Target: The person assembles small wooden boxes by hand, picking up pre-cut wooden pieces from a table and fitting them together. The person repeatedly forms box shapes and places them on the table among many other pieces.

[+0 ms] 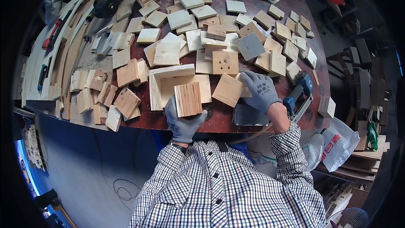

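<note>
**Pale pine squares, one in each gloved hand**

Pale wood covers most of our dark red desk [219, 120]. Our left hand [182, 122] is closed around a ribbed wooden block [188, 99], thumb in front, holding it upright at the near edge, seemingly against the open wooden frame [179, 85]. Our right hand [260, 90] lies flat with fingers spread on a square board [228, 89], pinning it down. A blue nail gun [300, 89] waits just beside the right wrist. Loose wooden squares [219, 29] crowd the far side; free room remains only along the near rim.
</note>
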